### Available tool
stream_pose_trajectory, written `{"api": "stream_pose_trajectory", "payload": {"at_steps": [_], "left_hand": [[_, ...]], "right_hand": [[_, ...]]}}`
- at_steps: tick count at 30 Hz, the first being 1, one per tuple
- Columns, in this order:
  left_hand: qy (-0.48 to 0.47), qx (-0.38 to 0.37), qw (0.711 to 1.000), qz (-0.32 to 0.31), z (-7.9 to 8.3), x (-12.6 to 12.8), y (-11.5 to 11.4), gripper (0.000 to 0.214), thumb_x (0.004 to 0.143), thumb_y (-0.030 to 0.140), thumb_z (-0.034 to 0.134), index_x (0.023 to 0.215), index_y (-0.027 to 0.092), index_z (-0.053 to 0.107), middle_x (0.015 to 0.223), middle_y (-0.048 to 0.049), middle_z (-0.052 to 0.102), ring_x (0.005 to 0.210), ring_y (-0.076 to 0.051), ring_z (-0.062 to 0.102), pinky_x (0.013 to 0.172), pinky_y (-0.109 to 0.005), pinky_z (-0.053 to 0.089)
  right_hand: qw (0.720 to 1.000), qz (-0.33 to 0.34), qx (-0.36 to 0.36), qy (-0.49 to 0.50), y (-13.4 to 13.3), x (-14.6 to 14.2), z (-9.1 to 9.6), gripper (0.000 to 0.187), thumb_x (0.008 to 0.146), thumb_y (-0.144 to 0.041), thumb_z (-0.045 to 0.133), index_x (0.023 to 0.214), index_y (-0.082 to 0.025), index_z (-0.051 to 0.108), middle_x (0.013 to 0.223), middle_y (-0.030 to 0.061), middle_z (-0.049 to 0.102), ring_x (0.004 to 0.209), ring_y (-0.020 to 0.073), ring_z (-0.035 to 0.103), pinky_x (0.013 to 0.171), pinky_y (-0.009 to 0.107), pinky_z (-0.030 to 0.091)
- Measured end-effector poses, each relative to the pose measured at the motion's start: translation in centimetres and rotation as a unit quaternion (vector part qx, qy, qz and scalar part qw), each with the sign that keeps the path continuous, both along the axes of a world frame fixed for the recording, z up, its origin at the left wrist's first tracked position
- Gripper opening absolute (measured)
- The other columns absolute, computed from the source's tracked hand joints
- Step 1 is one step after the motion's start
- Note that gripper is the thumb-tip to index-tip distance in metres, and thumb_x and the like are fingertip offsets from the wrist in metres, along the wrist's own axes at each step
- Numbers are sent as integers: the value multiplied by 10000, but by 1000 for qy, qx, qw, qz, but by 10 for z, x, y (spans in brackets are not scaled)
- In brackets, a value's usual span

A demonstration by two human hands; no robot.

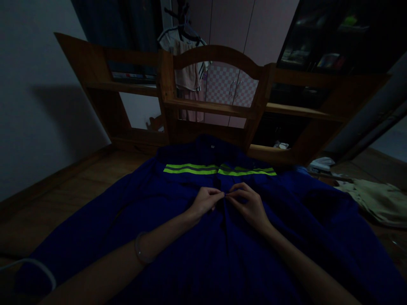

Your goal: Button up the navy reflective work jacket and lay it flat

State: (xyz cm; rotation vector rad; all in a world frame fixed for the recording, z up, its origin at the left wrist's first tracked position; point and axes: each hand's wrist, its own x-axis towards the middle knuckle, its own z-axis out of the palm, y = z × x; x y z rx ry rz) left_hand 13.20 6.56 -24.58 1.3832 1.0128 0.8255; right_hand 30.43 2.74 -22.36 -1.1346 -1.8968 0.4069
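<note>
A dark blue work jacket [178, 237] lies spread out, collar at the far end and sleeves out to both sides. Yellow-green reflective strips [190, 169] run across its chest. Just below them, at the front placket, my left hand [206, 200] pinches the cloth edge between thumb and fingers. My right hand [249, 205] pinches the same spot from the other side, its fingertips almost meeting the left ones. Whatever small part lies between the fingertips is hidden. Lower down, the front edges lie together along a dark fold.
Behind the collar stands a wooden headboard with shelves [210, 108]. Clothes on hangers [187, 63] hang beyond it. Pale folded cloth [378, 201] lies at the right, a white cable [40, 264] at the lower left. A wall [47, 106] borders the left side.
</note>
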Motion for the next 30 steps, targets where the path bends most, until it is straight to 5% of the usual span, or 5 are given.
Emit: {"api": "stream_pose_trajectory", "payload": {"at_steps": [7,12,16,24,30], "left_hand": [[-7,-10,1000,1,-4,1,2,317,752,447,560,719,135,599,442,56,409,345,-54,360,353,-182,217],[-12,-7,1000,-5,-2,1,1,297,761,439,550,726,145,575,439,65,387,345,-56,354,359,-174,257],[-2,8,1000,-22,-2,4,-1,350,773,506,511,736,159,538,436,67,387,347,-74,370,373,-186,303],[128,189,974,16,-6,4,-1,355,702,500,602,698,146,571,626,-1,558,573,-115,519,503,-202,344],[85,47,988,-123,-9,-2,9,321,748,465,537,713,147,516,496,17,504,386,-100,461,409,-199,353]], "right_hand": [[1000,-7,-5,25,1,0,3,73,830,-243,593,812,-201,650,939,33,573,853,158,569,774,278,455],[987,-17,-71,140,9,6,-1,158,819,-337,604,812,-181,633,944,45,581,710,139,573,608,247,458],[963,-36,-120,237,12,16,3,224,835,-374,579,936,-177,610,682,-2,567,570,117,531,575,238,437],[959,-49,-137,244,15,24,5,308,848,-448,526,884,-156,618,600,-6,557,560,134,546,568,244,432],[968,-76,-107,211,15,27,4,333,846,-465,519,884,-149,616,602,3,572,565,141,551,565,244,421]]}}
